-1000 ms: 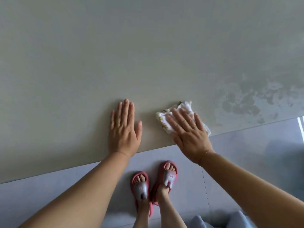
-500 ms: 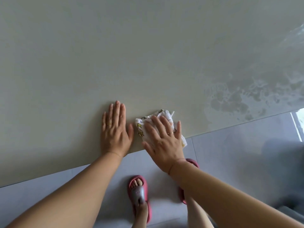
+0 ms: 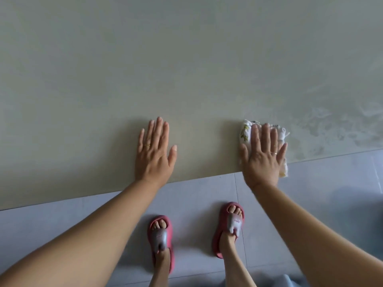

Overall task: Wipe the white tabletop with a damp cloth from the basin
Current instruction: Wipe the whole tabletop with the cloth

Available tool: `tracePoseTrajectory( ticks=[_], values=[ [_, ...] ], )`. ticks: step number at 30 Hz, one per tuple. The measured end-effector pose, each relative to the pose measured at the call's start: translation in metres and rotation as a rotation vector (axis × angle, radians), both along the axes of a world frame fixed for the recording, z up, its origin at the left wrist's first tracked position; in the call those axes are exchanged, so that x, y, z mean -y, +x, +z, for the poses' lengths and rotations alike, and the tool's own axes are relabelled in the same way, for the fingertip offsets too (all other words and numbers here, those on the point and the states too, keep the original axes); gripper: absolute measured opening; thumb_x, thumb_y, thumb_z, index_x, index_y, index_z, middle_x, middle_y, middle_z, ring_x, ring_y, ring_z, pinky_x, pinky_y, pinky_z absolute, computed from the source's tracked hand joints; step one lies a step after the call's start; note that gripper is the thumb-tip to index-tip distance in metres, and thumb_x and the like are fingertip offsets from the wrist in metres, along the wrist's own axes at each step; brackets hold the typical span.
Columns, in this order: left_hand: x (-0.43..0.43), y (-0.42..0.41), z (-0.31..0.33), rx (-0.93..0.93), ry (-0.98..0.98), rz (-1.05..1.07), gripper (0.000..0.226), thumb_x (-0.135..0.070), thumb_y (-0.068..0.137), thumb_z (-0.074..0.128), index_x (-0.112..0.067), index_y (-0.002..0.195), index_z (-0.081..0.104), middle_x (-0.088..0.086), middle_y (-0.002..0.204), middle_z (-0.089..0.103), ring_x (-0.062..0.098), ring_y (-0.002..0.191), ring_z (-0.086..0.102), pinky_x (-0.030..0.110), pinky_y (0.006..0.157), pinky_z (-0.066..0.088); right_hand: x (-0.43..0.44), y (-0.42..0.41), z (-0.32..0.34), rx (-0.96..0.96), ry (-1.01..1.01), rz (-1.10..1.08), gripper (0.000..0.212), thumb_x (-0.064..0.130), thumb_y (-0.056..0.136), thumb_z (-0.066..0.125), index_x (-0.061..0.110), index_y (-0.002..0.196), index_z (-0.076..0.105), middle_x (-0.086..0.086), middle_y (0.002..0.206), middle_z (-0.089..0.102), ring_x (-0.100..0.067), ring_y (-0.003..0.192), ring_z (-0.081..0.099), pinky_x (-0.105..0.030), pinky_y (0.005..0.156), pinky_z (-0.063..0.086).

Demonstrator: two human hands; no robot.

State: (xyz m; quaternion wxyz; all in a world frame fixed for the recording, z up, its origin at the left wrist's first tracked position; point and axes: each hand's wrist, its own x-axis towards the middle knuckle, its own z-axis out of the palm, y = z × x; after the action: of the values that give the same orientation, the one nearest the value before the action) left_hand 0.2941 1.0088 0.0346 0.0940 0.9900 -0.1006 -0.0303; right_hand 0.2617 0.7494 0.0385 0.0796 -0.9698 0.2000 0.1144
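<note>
Right hand (image 3: 262,156) lies flat with fingers spread, pressing the cloth (image 3: 244,132) onto the white tabletop (image 3: 186,69) at its near edge, one corner hanging over; left hand (image 3: 154,150) rests flat, grasping nothing, well apart; wet streaks (image 3: 323,125) just right of the cloth; red slippers (image 3: 159,237) on the grey floor (image 3: 62,214) below.

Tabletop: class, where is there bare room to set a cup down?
The tabletop is bare beyond both hands and between the left hand and the right hand. Crowded only at the near edge: the right hand presses the cloth.
</note>
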Motion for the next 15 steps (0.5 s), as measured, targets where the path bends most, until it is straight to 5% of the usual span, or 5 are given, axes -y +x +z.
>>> tracePoseTrajectory(
  ticks=[2, 7, 12, 15],
  values=[
    [0.040, 0.005, 0.001, -0.020, -0.054, 0.002, 0.061, -0.038, 0.095, 0.028, -0.007, 0.147, 0.030, 0.013, 0.155, 0.025, 0.028, 0.144, 0.021, 0.042, 0.118, 0.009, -0.026, -0.003, -0.001, 0.019, 0.028, 0.028, 0.063, 0.052, 0.094, 0.020, 0.030, 0.150, 0.001, 0.000, 0.159, -0.009, -0.022, 0.145, -0.012, -0.050, 0.115, -0.011],
    [0.091, 0.018, -0.001, -0.054, -0.095, 0.096, 0.061, -0.038, 0.094, 0.026, -0.007, 0.146, 0.031, 0.014, 0.155, 0.026, 0.030, 0.144, 0.023, 0.045, 0.117, 0.013, 0.005, -0.007, 0.000, 0.067, 0.044, 0.715, 0.056, 0.044, 0.095, 0.025, 0.028, 0.149, 0.021, 0.001, 0.157, 0.017, -0.022, 0.146, 0.009, -0.047, 0.116, 0.008],
    [0.090, 0.016, -0.008, -0.022, -0.033, 0.114, 0.061, -0.035, 0.093, 0.030, -0.006, 0.146, 0.032, 0.014, 0.154, 0.028, 0.030, 0.143, 0.025, 0.046, 0.117, 0.017, 0.082, 0.032, 0.001, 0.033, 0.001, 0.329, 0.059, 0.049, 0.093, 0.008, 0.033, 0.149, 0.011, 0.005, 0.159, 0.009, -0.013, 0.146, 0.000, -0.042, 0.117, -0.005],
    [0.092, 0.016, -0.010, -0.002, -0.012, 0.122, 0.060, -0.034, 0.093, 0.032, -0.006, 0.146, 0.032, 0.014, 0.154, 0.029, 0.029, 0.143, 0.026, 0.045, 0.117, 0.016, 0.053, 0.032, -0.001, 0.072, 0.065, 0.104, 0.058, 0.049, 0.093, 0.010, 0.034, 0.149, 0.008, 0.005, 0.159, 0.001, -0.015, 0.146, -0.005, -0.043, 0.116, -0.010]
  ],
)
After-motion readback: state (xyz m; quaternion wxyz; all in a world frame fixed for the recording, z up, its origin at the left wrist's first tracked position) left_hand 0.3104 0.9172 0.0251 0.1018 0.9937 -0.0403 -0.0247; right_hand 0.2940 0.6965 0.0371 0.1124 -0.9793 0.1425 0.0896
